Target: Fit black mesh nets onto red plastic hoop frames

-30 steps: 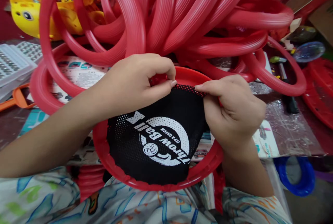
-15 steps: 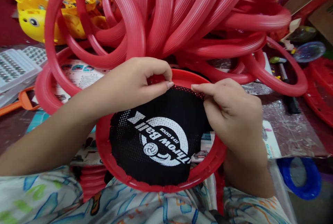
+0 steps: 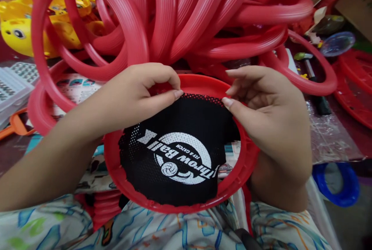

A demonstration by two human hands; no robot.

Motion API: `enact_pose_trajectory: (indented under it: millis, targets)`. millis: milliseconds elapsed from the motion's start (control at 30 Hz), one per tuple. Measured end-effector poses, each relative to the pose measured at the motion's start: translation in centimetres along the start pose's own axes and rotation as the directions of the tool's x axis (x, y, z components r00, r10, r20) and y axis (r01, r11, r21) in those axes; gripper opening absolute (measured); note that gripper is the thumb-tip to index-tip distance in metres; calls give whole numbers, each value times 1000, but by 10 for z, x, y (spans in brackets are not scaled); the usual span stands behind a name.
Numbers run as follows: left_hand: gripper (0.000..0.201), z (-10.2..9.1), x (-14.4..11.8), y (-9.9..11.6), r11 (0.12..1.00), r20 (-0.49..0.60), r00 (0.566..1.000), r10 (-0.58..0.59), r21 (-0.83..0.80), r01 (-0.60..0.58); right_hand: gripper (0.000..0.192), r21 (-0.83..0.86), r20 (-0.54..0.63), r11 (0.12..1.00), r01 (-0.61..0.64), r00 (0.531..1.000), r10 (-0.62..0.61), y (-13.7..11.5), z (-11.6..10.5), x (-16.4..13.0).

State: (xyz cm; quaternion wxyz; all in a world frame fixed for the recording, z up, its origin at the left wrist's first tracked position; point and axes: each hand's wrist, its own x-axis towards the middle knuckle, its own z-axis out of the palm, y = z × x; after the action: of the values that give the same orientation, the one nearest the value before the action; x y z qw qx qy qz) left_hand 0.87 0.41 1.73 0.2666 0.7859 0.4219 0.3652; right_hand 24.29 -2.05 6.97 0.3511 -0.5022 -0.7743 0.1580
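A red plastic ring (image 3: 112, 161) rests at the front of my lap, tilted toward me. Across it lies a black mesh cloth (image 3: 151, 186) with white "Throw Ball" lettering, its edge along the ring's left, bottom and upper parts. At right a gap shows between cloth and ring. My left hand (image 3: 148, 87) pinches the cloth's upper edge between thumb and bent forefinger, near the top of the ring. To the right, my right hand (image 3: 264, 114) is open, fingers apart from the thumb. Its thumb tip is at the cloth's upper right edge.
Many ribbed red hoops (image 3: 192, 21) are heaped behind the ring. At left are yellow toy pieces (image 3: 21, 35), a clear case of small metal parts (image 3: 13, 91) and an orange plastic tool (image 3: 17, 124). A black-handled hammer (image 3: 321, 105) and blue ring (image 3: 353, 184) are at right.
My right hand has let go of the cloth edge and opened, its fingers lifting away. My left hand keeps its pinch. The whole view has shifted slightly.
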Motion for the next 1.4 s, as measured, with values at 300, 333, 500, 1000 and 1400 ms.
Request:
enact_pose_trajectory:
  millis: [300, 333, 500, 1000, 1400]
  targets:
    - [15, 1, -2, 0, 998, 12, 999, -47, -29, 47, 43, -76, -5, 994, 76, 997, -76, 10, -1, 2]
    - [16, 1, -2, 0, 998, 12, 999, -50, -24, 50, 44, -74, 0, 994, 82, 997, -82, 11, -1, 2]
    - [16, -2, -2, 4, 997, 25, 997, -71, -18, 71, 45, -145, 9, 982, 119, 993, -119, 13, -1, 1]
    - [16, 3, 0, -4, 994, -4, 995, -97, -53, 96, 41, -252, -2, 954, 164, 985, -170, 16, 4, 1]
    - [21, -10, -1, 6, 970, 80, 967, -242, 13, 241, 11, -206, 19, 960, 191, 981, -191, 0, -15, 1]
